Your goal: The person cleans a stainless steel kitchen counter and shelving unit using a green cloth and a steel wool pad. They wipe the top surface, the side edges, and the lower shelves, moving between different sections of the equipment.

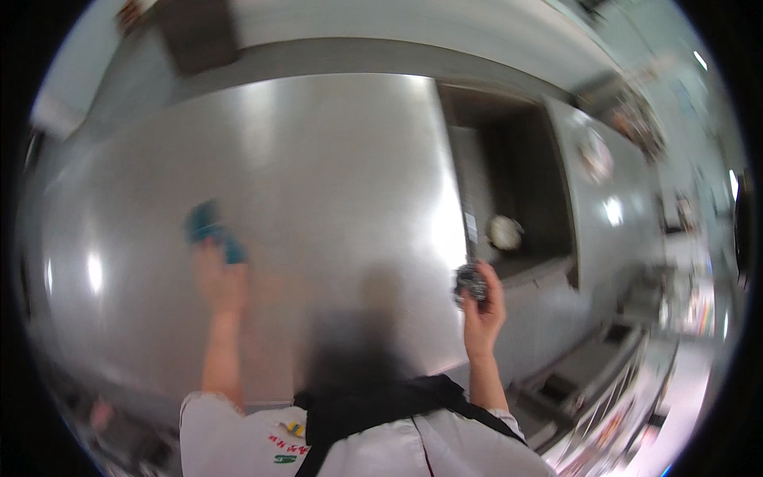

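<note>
My left hand [220, 280] lies on the broad stainless steel surface [334, 179], fingers on a teal cloth [205, 223]. Both hand and cloth are blurred, and the cloth is bunched under and ahead of the fingertips. At the surface's right edge, my right hand [486, 313] grips a steel wool scourer [470, 285] between thumb and fingers. Just beyond that hand is a deep rectangular metal basin [524, 155]. A round whitish object [505, 232] sits inside it, near the basin's front; its kind cannot be made out.
A raised grey metal ledge [357, 53] runs along the back. A dark box-like object [199, 33] stands at the back left. Right of the basin, a blurred round item [595, 156] rests on another metal surface [614, 185]. Metal shelving [596, 364] stands at the lower right.
</note>
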The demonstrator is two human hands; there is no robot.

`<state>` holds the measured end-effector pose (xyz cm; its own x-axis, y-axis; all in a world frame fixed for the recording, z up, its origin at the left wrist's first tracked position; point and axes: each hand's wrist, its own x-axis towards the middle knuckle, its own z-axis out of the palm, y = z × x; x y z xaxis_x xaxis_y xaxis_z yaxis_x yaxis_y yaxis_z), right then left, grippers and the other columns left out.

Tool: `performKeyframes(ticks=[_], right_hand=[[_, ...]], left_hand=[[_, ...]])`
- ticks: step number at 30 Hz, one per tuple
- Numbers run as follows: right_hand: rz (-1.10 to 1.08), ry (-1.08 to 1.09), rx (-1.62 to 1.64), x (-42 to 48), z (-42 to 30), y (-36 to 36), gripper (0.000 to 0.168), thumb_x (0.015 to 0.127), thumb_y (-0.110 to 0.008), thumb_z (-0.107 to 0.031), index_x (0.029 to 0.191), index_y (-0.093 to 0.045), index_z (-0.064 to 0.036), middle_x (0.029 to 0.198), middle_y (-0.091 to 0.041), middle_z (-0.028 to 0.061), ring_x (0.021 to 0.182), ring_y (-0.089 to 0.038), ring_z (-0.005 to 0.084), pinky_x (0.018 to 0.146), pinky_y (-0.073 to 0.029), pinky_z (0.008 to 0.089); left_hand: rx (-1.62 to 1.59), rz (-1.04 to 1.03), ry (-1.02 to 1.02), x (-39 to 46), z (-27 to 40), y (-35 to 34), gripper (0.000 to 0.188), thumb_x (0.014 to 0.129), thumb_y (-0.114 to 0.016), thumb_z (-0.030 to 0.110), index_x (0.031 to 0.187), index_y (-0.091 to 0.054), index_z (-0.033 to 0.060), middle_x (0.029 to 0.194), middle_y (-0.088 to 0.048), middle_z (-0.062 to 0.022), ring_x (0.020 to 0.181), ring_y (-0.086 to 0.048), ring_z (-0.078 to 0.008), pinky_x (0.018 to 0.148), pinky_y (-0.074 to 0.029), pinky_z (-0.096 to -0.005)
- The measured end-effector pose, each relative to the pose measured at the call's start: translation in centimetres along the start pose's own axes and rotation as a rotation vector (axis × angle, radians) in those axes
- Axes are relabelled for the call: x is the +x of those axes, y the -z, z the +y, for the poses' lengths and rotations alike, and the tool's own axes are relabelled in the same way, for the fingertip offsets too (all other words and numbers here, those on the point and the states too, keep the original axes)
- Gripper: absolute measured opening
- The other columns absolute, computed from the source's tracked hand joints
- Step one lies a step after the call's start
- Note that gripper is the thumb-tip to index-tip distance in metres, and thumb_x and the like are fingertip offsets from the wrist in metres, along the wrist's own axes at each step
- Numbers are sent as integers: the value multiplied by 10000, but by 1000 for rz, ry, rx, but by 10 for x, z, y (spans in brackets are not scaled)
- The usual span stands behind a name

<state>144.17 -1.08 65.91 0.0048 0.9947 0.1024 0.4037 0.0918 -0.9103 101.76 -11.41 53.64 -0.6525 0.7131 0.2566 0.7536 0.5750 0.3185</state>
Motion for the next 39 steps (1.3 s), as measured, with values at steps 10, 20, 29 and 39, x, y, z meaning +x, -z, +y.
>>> performKeyframes(ticks=[10, 20, 29, 39], right_hand=[[336, -343, 280, -164, 23, 74, 469, 936, -628, 28, 1389, -517, -16, 1292, -597, 84, 1150, -604, 147, 946, -515, 289], [259, -152, 267, -213, 40, 173, 443, 893, -654, 38, 1327, -605, -40, 1464, -538, 136, 1249, -560, 192, 1024, -464, 305], [588, -437, 535, -297, 143, 400, 564, 1011, -492, -8, 1533, -315, -125, 1406, -508, 98, 1165, -590, 198, 901, -581, 375], [364, -476, 810, -137, 261, 501, 459, 1046, -528, -155, 1487, -405, -118, 1295, -593, 113, 1116, -639, 207, 903, -582, 399]], left_hand=[[-181, -226, -127, -119, 104, -22, 676, 902, -604, 206, 1528, -398, 52, 1535, -352, -308, 1439, -299, -453, 1186, -225, -528], [-723, -646, -644, -307, 208, 18, 372, 733, -642, 102, 1098, -703, 67, 1210, -677, -188, 1105, -632, -395, 948, -504, -471], [-1769, -1032, 768, -339, 275, 38, 498, 981, -336, 394, 1239, -607, 65, 1121, -678, -71, 987, -652, -246, 854, -546, -420], [-1823, -941, 885, -395, 429, 23, 516, 984, -337, 438, 1282, -606, 114, 1241, -672, -61, 1099, -642, -270, 953, -515, -446]])
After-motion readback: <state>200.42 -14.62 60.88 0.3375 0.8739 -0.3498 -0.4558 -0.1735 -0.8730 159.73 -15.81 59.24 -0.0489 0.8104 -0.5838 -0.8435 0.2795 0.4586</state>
